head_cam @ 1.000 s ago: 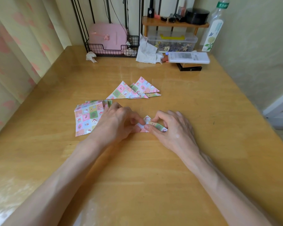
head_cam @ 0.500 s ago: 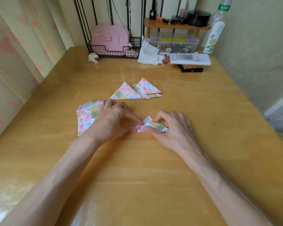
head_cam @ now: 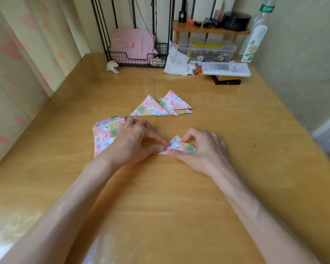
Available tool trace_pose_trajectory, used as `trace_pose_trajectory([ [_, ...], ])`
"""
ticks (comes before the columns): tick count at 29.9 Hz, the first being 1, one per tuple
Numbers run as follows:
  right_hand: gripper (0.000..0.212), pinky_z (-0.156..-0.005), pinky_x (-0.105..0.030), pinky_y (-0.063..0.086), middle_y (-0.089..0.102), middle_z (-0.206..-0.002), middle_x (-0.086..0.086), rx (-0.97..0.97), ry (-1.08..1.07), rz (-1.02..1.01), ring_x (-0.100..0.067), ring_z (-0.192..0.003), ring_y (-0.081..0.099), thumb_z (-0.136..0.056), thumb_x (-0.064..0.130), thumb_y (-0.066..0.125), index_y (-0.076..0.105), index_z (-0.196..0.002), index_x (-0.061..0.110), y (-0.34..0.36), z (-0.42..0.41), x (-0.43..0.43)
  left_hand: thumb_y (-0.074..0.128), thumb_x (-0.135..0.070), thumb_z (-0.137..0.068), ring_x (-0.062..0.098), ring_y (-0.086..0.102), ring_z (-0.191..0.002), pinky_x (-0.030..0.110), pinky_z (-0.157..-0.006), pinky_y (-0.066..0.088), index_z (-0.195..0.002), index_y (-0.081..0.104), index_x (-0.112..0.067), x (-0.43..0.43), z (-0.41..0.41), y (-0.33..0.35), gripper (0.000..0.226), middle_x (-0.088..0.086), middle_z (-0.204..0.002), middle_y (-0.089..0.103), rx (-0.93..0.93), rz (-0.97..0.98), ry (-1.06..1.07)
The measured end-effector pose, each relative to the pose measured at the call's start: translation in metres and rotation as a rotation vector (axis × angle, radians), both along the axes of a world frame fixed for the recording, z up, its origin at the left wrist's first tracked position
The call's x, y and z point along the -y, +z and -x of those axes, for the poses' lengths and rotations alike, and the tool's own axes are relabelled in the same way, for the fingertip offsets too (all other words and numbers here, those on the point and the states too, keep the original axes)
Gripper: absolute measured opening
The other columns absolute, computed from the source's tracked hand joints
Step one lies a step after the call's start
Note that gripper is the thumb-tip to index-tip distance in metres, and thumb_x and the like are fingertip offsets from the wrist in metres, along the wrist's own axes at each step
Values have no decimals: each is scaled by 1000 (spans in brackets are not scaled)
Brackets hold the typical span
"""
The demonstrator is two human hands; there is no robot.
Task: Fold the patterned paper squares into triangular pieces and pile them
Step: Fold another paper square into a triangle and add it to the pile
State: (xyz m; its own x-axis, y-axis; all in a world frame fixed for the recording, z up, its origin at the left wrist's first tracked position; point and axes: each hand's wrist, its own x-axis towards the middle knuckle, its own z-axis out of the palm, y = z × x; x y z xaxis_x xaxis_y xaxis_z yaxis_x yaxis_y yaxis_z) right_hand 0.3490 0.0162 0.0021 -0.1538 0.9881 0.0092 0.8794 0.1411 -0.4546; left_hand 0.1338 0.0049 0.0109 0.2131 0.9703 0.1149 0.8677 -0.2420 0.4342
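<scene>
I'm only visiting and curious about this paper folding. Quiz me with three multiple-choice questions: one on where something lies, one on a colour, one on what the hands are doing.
1. Where is the pile of folded triangles?
A. on the floor
B. on the table, beyond the left hand and right hand
C. at the table's near edge

2. What colour is the case in the wire basket?
A. blue
B. black
C. pink

3. The small folded piece is:
A. pinched by both hands
B. lying untouched
C. torn in half

Answers:
1 B, it lies farther back than both hands.
2 C, the case is plainly pink.
3 A, fingertips of both hands grip it.
</scene>
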Motion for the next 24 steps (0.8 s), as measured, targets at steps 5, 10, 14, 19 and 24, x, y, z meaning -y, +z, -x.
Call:
trace_pose_trajectory([
  [5, 73, -89, -34, 31, 45, -88, 17, -11, -14, 57, -15, -103, 42, -54, 94, 63, 53, -101, 38, 3, 2, -1, 77, -60, -75, 13, 31, -100, 29, -94, 26, -95, 71, -52, 0, -8, -7, 22, -16, -101, 51, 25, -72, 25],
  [10, 57, -90, -35, 33, 42, -84, 17, -43, -15, 28, -16, -104, 44, -67, 80, 72, 55, -102, 38, 0, 0, -1, 77, -56, -78, 12, 31, -102, 30, -92, 25, -82, 63, -60, 0, -9, -3, 16, -20, -100, 43, 21, 1, 13],
  [14, 50, -88, -35, 34, 41, -81, 17, -44, -23, -20, -17, -102, 46, -73, 75, 71, 56, -103, 38, -4, -1, 1, 77, -55, -80, 13, 31, -106, 31, -97, 24, -84, 64, -59, 1, -10, -1, 14, -17, -106, 45, 31, 37, 17],
  [19, 52, -87, -36, 33, 41, -84, 16, -25, -16, -33, -17, -101, 45, -74, 77, 68, 55, -105, 37, -4, -1, 2, 77, -54, -80, 15, 33, -109, 35, -105, 27, -90, 69, -54, 3, -10, 0, 12, -15, -107, 46, 53, 52, 19],
  [24, 50, -86, -36, 33, 40, -83, 16, -21, -16, -44, -17, -103, 46, -75, 75, 69, 54, -106, 38, -5, -1, 2, 76, -63, -72, 16, 37, -105, 31, -93, 27, -86, 71, -49, 3, -15, -5, 20, -16, -100, 50, 87, -36, 62],
])
